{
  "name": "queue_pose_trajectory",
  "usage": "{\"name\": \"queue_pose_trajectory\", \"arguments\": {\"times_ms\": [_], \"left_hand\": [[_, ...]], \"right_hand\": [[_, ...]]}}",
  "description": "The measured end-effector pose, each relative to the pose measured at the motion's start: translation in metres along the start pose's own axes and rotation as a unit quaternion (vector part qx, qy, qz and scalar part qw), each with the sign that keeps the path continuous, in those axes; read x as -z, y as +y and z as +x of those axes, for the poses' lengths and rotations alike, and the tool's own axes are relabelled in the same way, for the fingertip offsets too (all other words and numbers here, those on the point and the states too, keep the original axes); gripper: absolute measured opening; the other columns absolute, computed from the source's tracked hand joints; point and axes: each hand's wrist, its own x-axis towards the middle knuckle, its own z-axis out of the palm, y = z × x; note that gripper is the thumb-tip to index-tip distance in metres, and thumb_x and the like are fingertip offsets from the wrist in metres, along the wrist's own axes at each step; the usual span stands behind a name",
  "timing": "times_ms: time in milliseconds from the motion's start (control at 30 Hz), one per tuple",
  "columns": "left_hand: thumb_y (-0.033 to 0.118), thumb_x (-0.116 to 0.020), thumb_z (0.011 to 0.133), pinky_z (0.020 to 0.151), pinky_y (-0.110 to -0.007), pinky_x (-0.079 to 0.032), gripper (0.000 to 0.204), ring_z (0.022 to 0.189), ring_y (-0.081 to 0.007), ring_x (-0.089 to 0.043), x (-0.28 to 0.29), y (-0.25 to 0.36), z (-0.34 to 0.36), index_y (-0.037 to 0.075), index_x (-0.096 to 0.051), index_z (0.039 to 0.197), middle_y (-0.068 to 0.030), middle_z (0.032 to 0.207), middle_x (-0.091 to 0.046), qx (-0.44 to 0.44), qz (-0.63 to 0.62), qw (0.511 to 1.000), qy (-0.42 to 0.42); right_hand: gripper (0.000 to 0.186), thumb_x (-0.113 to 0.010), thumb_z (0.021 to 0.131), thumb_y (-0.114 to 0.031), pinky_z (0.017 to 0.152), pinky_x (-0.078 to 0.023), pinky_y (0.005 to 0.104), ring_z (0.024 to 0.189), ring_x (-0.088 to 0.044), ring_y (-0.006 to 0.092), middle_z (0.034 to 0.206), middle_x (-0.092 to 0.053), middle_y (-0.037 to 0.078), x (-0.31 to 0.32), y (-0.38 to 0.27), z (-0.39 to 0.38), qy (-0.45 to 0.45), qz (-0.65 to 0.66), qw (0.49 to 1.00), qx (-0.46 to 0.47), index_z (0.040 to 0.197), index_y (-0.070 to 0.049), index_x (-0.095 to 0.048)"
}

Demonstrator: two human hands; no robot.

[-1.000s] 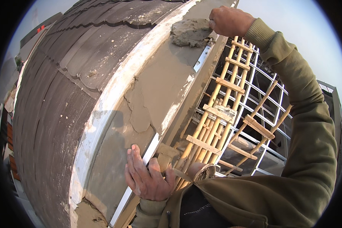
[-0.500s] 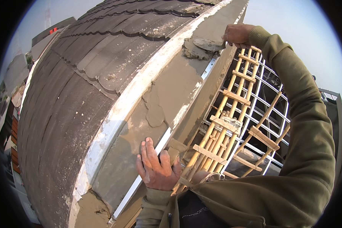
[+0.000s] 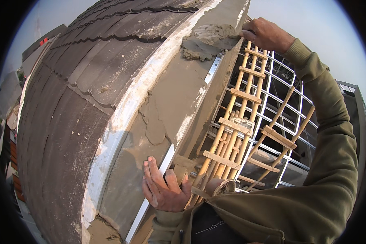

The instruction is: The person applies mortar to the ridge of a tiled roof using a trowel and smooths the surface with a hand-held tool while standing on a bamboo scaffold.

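Observation:
A grey mortar band [image 3: 175, 93] runs along the roof edge. My left hand [image 3: 165, 190] lies with fingers stretched across a white metal strip [image 3: 140, 215] along its outer side, fingertips on the mortar, thumb apart. At the far end, my right hand [image 3: 269, 34] is closed on what looks like a trowel [image 3: 231, 37]; its handle is hidden and its blade is smeared with mortar. Beside the blade sits a rough wet mortar clump [image 3: 199, 49]. A shiny metal piece [image 3: 213, 69] shows on the edge below it.
Dark roof tiles [image 3: 77, 110] slope away on the left, bordered by a white-painted ridge [image 3: 126, 110]. On the right, a bamboo ladder [image 3: 244, 95] and loose bamboo poles [image 3: 280, 118] lie over a white metal frame [image 3: 301, 110], with a drop beneath. Bare, rough mortar [image 3: 103, 232] shows at the near end.
My right hand has shifted slightly, and the mortar by the trowel is now heaped up and rougher. The left hand keeps its place on the strip. The whole view has shifted a little.

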Motion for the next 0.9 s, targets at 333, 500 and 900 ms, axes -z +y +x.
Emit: {"name": "queue_pose_trajectory", "arguments": {"times_ms": [333, 500, 900], "left_hand": [[0.042, -0.051, 0.101, 0.1, -0.058, -0.044, 0.041, 0.134, -0.0473, -0.052, 0.003, 0.003, 0.003, 0.003, -0.06, 0.107, -0.0259, 0.15, -0.048, 0.001, 0.001, 1.0, -0.008], [0.043, -0.05, 0.101, 0.1, -0.058, -0.044, 0.042, 0.134, -0.0474, -0.052, 0.003, 0.001, 0.002, 0.002, -0.06, 0.109, -0.0263, 0.151, -0.048, 0.022, -0.001, 0.999, -0.024], [0.047, -0.042, 0.105, 0.096, -0.054, -0.046, 0.043, 0.131, -0.046, -0.056, -0.001, 0.001, 0.004, 0.006, -0.055, 0.104, -0.0297, 0.147, -0.053, -0.009, 0.034, 0.999, 0.0]], "right_hand": [[0.033, -0.055, 0.105, -0.027, 0.076, -0.061, 0.0496, 0.074, -0.074, 0.0379, 0.08, -0.073, 0.018, -0.05, 0.003, 0.077, 0.056, -0.138, 0.989, -0.02, 0.1, 0.0, -0.073], [0.04, -0.05, 0.105, -0.029, 0.07, -0.061, 0.0459, 0.072, -0.073, 0.0373, 0.084, -0.074, 0.021, -0.049, 0.01, 0.097, -0.099, 0.161, 0.978, -0.091, 0.104, 0.003, -0.073], [0.049, -0.047, 0.107, -0.041, 0.036, -0.041, 0.0328, 0.041, -0.048, 0.0131, 0.058, -0.051, 0.003, -0.022, 0.007, 0.117, -0.244, 0.269, 0.929, -0.075, 0.091, -0.001, -0.069]]}}
